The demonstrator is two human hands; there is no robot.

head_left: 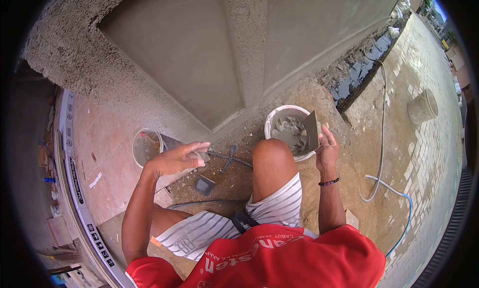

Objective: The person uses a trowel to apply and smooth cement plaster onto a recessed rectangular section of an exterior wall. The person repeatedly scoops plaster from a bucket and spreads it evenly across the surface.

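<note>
My right hand (pixel 327 148) grips a flat rectangular plastering trowel (pixel 312 132), its grey blade tilted upright over the right rim of a white bucket (pixel 270 119). Grey wet mortar (pixel 290 132) lies in lumps inside that bucket. To the left, my left hand (pixel 177 158) is held out with thumb and fingers apart. A grey patch shows between its fingertips; whether the hand touches it cannot be made out. Behind this hand stands a smaller pail (pixel 134 149) with greyish contents. On the ground below it lies a small dark square piece (pixel 204 185).
A plastered wall corner (pixel 244 78) rises in front of me. At right, a trench with dark water (pixel 357 73) runs along the wall. A hose (pixel 383 138) crosses the ground near another bucket (pixel 423 107). Pinkish tiles (pixel 105 168) cover the left side.
</note>
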